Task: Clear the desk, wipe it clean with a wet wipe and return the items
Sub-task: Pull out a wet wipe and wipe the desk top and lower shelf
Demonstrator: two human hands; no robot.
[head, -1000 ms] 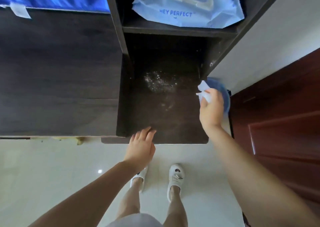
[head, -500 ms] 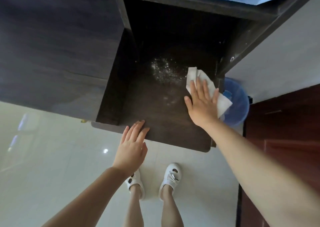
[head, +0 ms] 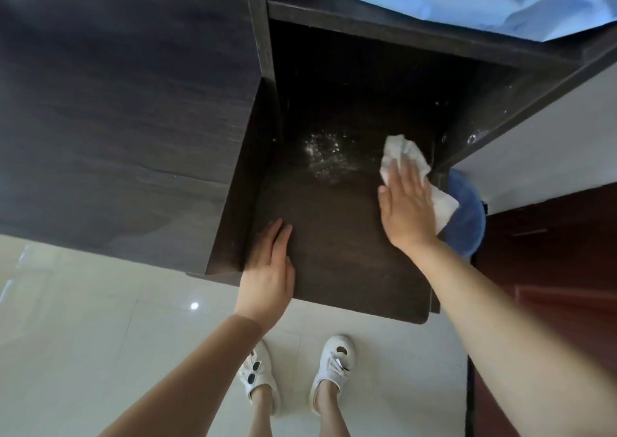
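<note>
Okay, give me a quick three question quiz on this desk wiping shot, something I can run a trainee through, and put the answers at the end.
1. True or false: the right hand presses the white wet wipe flat on the dark desk.
2. Where does the left hand rest?
A. on the desk's front left part
B. on the blue bag
C. on the red door
3. Fill in: the whitish speckled patch lies to the ____ of the wipe.

Key
1. true
2. A
3. left
</note>
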